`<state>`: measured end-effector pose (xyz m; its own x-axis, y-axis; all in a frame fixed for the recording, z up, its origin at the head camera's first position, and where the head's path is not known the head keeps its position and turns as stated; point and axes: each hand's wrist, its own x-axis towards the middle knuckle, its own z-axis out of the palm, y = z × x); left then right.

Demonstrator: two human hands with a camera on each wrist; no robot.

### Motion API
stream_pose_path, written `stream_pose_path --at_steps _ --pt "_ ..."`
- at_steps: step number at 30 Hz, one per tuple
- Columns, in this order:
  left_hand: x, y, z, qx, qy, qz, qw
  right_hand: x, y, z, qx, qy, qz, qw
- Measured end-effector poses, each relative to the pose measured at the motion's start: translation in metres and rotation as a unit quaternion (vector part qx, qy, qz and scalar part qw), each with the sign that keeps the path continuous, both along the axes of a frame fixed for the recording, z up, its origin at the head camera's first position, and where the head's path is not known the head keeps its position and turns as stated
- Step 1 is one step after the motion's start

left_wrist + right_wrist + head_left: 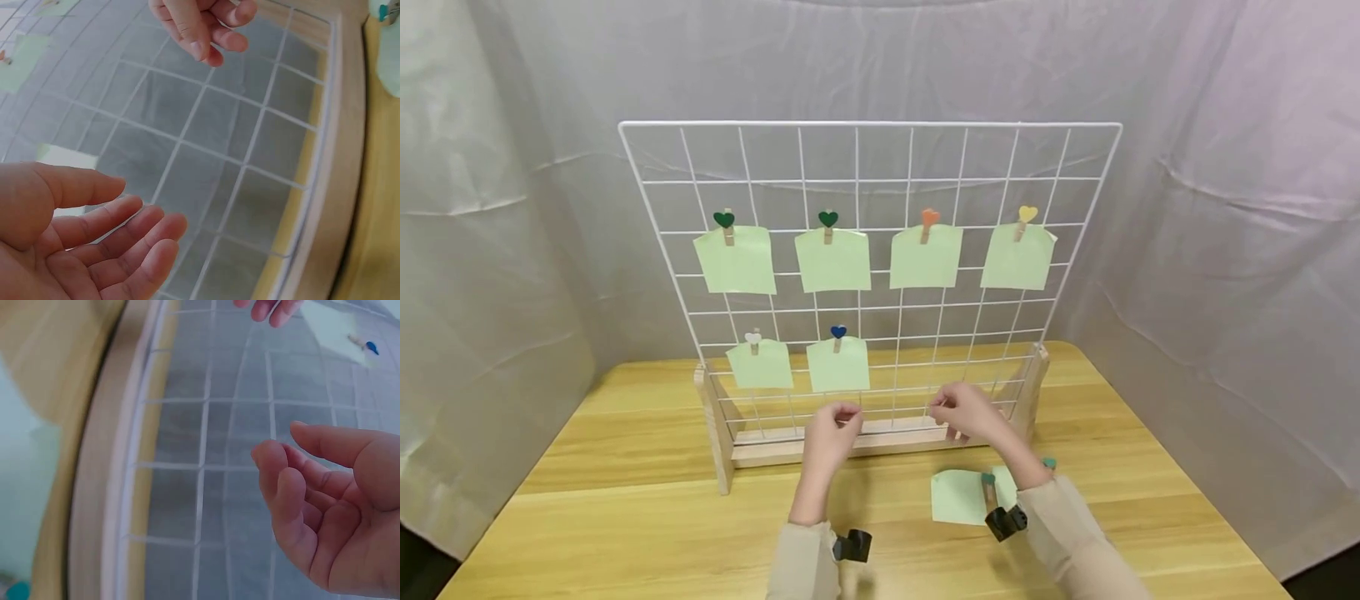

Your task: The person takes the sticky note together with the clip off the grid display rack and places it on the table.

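Note:
A white wire grid panel (880, 313) stands upright in a wooden base (752, 452). Pale green paper notes hang on it by heart-topped clothespins: several in the upper row, two below. The lower note with the blue-heart clothespin (838, 333) is nearest my left hand (831, 437), which hovers before the grid with relaxed fingers and nothing in them. Further right, my right hand (967, 412) is also raised before the grid; its fingers bend loosely around bare air in the right wrist view. Both palms face inward, apart from each other.
On the table (625, 517), below the right forearm, lie pale green notes (957, 497) with a teal-topped clothespin (989, 492); the sleeve partly covers them. Another teal clothespin top (1049, 462) shows beyond that arm. Grey curtains (880, 67) surround the table.

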<state>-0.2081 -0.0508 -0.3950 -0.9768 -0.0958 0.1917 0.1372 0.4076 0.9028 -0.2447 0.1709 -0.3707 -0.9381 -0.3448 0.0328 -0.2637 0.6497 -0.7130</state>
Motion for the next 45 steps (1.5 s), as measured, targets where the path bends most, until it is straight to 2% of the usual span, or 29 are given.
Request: stream_pose_path --at_steps 8,13,19,24,38,45 --pt "0.003 -0.016 0.019 0.001 0.023 0.037 0.999 -0.003 -0.026 0.025 -0.026 0.029 0.023 0.9989" --pt "0.005 -0.025 0.029 0.005 0.034 0.063 0.9974 -0.004 -0.044 0.042 -0.04 0.049 0.025 0.9977" --pt "0.004 -0.033 0.037 0.009 0.056 0.094 0.994 -0.007 -0.062 0.061 -0.062 0.088 0.039 0.9934" --pt "0.004 -0.036 0.04 0.015 0.075 0.106 0.9914 -0.007 -0.076 0.076 -0.067 0.096 0.047 0.992" --pt "0.002 -0.036 0.047 0.062 0.072 0.114 0.989 -0.013 -0.101 0.087 -0.063 0.104 0.048 0.9914" --pt "-0.005 -0.036 0.044 0.085 0.065 0.101 0.9892 -0.017 -0.111 0.09 -0.014 0.099 0.062 0.9931"
